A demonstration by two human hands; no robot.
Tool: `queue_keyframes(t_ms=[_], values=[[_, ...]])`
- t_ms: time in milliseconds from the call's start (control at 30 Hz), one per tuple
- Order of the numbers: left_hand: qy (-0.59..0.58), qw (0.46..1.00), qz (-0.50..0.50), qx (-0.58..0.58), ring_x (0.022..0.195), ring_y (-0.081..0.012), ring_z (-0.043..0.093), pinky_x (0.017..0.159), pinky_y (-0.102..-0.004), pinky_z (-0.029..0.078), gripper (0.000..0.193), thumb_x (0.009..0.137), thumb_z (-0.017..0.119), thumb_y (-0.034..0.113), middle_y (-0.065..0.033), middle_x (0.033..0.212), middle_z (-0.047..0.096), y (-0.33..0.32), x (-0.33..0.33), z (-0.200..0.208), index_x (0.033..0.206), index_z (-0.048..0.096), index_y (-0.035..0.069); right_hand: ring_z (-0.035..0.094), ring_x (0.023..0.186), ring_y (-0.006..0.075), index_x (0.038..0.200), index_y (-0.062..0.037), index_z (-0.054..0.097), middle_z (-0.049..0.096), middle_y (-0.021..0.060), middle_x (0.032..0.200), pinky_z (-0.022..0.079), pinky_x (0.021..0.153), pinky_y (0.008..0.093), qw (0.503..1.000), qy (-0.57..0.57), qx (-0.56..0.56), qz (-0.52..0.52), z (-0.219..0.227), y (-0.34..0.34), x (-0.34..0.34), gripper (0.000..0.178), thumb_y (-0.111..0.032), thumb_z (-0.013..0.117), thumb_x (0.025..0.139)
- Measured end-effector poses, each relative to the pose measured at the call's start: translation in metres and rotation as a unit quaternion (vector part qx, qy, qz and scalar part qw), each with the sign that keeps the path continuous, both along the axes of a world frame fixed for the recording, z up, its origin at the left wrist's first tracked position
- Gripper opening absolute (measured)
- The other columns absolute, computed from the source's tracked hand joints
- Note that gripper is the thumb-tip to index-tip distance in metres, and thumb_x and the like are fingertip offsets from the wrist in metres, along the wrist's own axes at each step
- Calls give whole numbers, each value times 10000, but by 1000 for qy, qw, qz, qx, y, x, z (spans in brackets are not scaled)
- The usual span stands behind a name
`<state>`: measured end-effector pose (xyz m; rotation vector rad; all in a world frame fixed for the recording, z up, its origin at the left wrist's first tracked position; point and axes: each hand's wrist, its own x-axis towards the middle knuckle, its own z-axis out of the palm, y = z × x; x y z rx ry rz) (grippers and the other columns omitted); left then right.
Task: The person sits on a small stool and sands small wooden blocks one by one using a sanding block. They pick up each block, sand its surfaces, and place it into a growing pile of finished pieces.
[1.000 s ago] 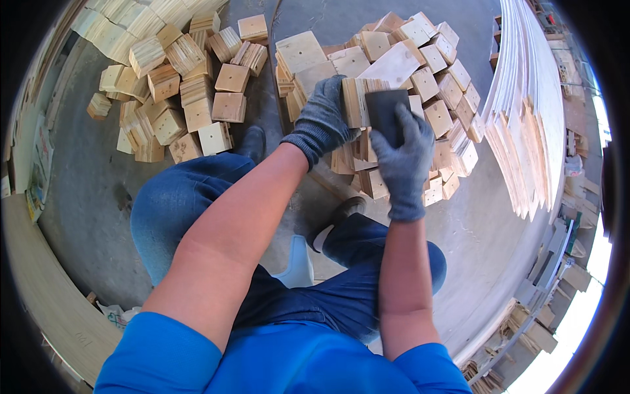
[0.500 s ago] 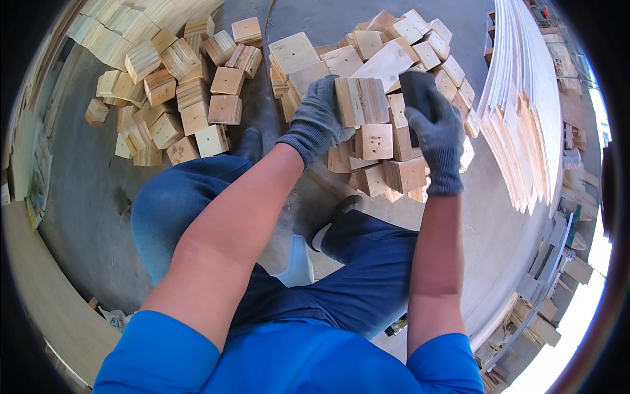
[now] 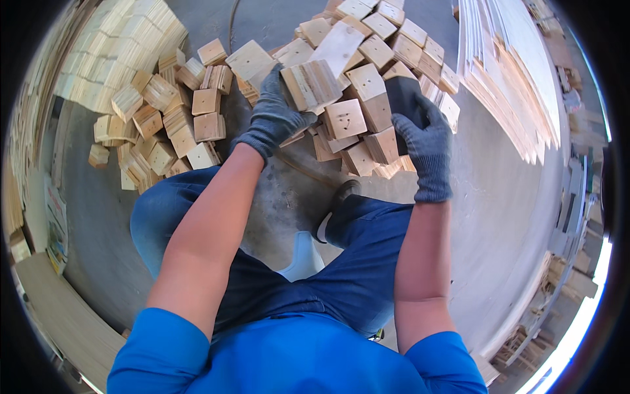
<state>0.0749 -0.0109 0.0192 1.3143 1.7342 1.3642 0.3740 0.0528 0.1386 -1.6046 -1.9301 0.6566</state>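
Note:
My left hand point(image 3: 270, 113), in a grey knit glove, grips a layered plywood block point(image 3: 312, 85) by its left side, above the nearer pile. My right hand point(image 3: 425, 139), gloved alike, is closed around a dark, flat rectangular block point(image 3: 402, 104); its material is unclear. A gap separates the dark block from the plywood block. Between the hands and just below them sits a wooden block with small dark marks on its face point(image 3: 345, 119). Under and beyond both hands spreads a heap of wooden blocks point(image 3: 378, 51), some with small holes.
Another pile of blocks point(image 3: 172, 121) lies on the concrete floor point(image 3: 485, 217) to the left. Behind it are neat rows of stacked plywood blocks point(image 3: 118, 56). Thin wood sheets point(image 3: 508, 79) fan out at the right. A pale blue seat point(image 3: 304, 256) shows between my legs.
The view has shifted. My left hand has moved left with the plywood block, which is now tilted. My right hand still holds the dark block, a little farther from the plywood block.

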Motion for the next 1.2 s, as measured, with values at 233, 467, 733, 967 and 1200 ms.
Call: queue_keyframes(t_ms=[233, 467, 733, 967, 1200], values=[[170, 978, -27, -120, 1462, -393, 506, 1252, -427, 426, 1279, 634, 1042, 410, -260, 1575, 501, 4, -34, 16, 1633, 371, -24, 744, 1123, 347, 1414, -34, 705, 730, 233, 1259, 596, 994, 435, 999, -34, 15, 7, 20, 5, -8, 736, -409, 924, 819], [173, 967, -48, -179, 1407, -394, 560, 1221, -422, 464, 1215, 657, 1027, 424, -269, 1516, 539, 9, -30, 48, 1599, 416, -41, 747, 1109, 344, 1412, -12, 699, 731, 246, 1237, 602, 984, 433, 998, -48, 28, 16, 19, 4, -8, 765, -437, 924, 817], [277, 960, -1, -47, 1373, -366, 557, 1171, -415, 510, 1044, 657, 1020, 189, -219, 1474, 518, 16, -22, 79, 1520, 458, 23, 754, 1083, 351, 1396, -9, 712, 737, 239, 1234, 613, 954, 451, 998, -41, 47, 11, 20, 9, -5, 755, -442, 929, 817], [291, 951, 15, 103, 1381, -404, 542, 1206, -444, 462, 872, 688, 927, 68, -215, 1451, 541, -1, -18, 16, 1454, 510, 39, 753, 1090, 347, 1398, -10, 709, 739, 238, 1227, 608, 972, 436, 998, -45, 42, 10, 20, 6, -9, 730, -396, 932, 820], [298, 946, -28, 126, 1307, -401, 606, 1147, -447, 518, 778, 681, 929, 25, -190, 1431, 572, -35, 0, 0, 1376, 582, 70, 751, 1097, 356, 1404, 6, 701, 736, 251, 1237, 607, 984, 440, 997, -50, 45, 22, 20, 7, -17, 742, -392, 929, 821]])
